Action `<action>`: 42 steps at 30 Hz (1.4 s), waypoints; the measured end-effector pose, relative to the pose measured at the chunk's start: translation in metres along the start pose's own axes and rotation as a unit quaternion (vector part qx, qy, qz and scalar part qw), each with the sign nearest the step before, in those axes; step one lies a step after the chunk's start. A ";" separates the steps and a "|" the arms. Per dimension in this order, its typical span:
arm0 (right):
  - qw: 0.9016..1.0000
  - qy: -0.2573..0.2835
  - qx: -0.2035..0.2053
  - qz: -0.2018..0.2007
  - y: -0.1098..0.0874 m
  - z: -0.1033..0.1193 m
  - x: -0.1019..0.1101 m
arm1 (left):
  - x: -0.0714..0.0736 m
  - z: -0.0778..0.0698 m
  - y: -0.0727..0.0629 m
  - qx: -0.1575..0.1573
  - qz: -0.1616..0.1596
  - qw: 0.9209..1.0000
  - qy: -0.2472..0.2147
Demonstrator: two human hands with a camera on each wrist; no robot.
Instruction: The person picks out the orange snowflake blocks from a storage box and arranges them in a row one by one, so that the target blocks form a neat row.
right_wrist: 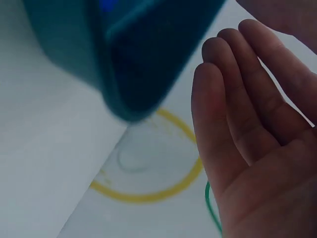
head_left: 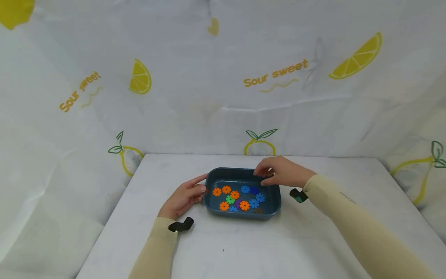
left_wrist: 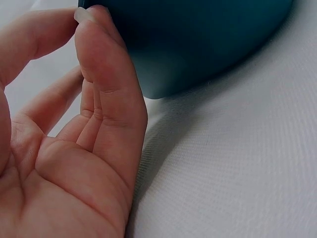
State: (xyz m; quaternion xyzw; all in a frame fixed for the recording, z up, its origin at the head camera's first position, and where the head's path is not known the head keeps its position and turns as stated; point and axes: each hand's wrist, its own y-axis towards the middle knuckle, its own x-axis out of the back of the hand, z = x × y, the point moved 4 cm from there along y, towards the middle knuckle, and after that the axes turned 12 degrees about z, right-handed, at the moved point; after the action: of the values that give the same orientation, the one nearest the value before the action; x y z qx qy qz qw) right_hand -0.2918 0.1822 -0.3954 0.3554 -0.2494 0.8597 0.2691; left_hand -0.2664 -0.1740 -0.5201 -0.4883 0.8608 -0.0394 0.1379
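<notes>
A dark blue tray with rounded corners sits on the white table. Inside it lie several small notched discs: orange ones, blue ones, a green one and a purple one. At the tray's left end my left hand grips the wall; the left wrist view shows its fingertips against the tray. My right hand hovers over the back right corner, fingers loosely bent. Nothing shows in it in the right wrist view, where its fingers are apart from the tray's wall.
The white tabletop surrounds the tray, with a tiny dark speck near its front. A white cloth printed with lemons and lettering hangs behind and at the sides. Each wrist wears a black strap-on device.
</notes>
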 end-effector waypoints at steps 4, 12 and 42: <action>0.998 -0.029 0.003 0.061 0.021 0.013 -0.013 | 0.001 0.000 0.002 0.004 0.000 1.000 0.000; 0.989 -0.067 -0.006 0.132 0.048 0.023 -0.032 | -0.001 -0.003 0.002 0.006 0.003 1.000 0.002; 0.961 -0.199 -0.052 0.186 0.084 0.041 -0.077 | 0.000 -0.005 -0.002 0.000 0.013 1.000 -0.020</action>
State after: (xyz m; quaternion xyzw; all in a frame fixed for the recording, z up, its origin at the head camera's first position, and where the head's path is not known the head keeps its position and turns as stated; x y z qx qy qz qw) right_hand -0.2800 0.0733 -0.4469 0.4522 -0.4044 0.7921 0.0676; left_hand -0.2659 -0.1757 -0.5152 -0.4778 0.8642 -0.0278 0.1555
